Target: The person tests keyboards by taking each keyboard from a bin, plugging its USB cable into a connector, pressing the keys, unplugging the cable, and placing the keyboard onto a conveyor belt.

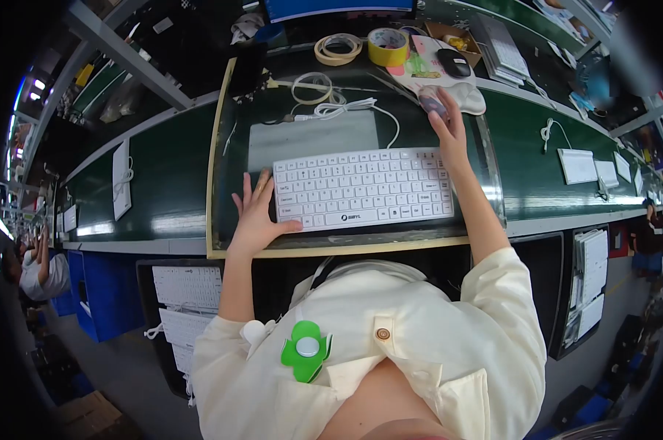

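Observation:
A white keyboard [364, 187] lies on the dark work mat in front of me, its cable [346, 108] bundled behind it. My left hand [256, 218] rests at the keyboard's left end with fingers spread. Its thumb touches the front left corner. My right hand [450, 130] reaches past the keyboard's back right corner, thumb and fingers apart. Just by those fingertips is a small greyish-purple thing [432, 101] at the wrist rest [465, 98]; its kind is unclear, and I cannot tell whether the fingers touch it.
Behind the mat are a yellow tape roll [388, 48], a beige tape roll [338, 50] and a black mouse [454, 63]. White keyboards [123, 180] lie along the green bench, with more in a black tray [188, 286] at lower left. A person [44, 271] sits far left.

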Demonstrator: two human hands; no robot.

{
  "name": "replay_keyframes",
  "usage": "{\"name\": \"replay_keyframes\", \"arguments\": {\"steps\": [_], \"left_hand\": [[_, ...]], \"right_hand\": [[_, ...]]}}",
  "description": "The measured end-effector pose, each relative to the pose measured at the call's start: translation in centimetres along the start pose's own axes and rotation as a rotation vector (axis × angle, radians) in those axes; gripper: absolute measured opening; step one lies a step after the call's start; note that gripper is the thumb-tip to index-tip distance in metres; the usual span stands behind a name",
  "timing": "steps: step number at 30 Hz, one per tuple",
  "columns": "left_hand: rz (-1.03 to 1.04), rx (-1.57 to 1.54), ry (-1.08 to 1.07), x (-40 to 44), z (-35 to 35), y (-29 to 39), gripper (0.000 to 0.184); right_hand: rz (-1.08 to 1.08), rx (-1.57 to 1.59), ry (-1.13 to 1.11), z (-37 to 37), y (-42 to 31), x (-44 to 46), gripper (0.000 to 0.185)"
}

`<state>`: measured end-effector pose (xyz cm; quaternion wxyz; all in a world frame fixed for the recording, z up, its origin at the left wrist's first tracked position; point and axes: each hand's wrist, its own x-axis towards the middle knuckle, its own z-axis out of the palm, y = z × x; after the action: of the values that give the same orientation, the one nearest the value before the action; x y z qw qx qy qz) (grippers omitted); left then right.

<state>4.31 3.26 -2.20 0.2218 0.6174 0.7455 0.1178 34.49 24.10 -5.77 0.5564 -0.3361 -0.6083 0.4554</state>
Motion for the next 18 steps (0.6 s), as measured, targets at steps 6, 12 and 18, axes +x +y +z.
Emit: {"name": "replay_keyframes", "arguments": {"steps": [6, 12, 18], "left_hand": [[0.137, 0.047, 0.261, -3.4, 2.5, -1.1, 0.074], [0.136, 0.196, 0.376, -4.1, 3.2, -0.5, 0.056], [0.275, 0.166, 0.487, -5.4, 2.3, -0.9, 0.033]], "right_hand": [[-0.086, -0.947, -0.114, -4.0, -5.0, -10.3, 0.05], [-0.032, -1.185, -0.14, -2.8, -5.8, -13.1, 0.041], [-0.413, -0.997, -0.796, 7.5, -7.1, -12.6, 0.039]]}}
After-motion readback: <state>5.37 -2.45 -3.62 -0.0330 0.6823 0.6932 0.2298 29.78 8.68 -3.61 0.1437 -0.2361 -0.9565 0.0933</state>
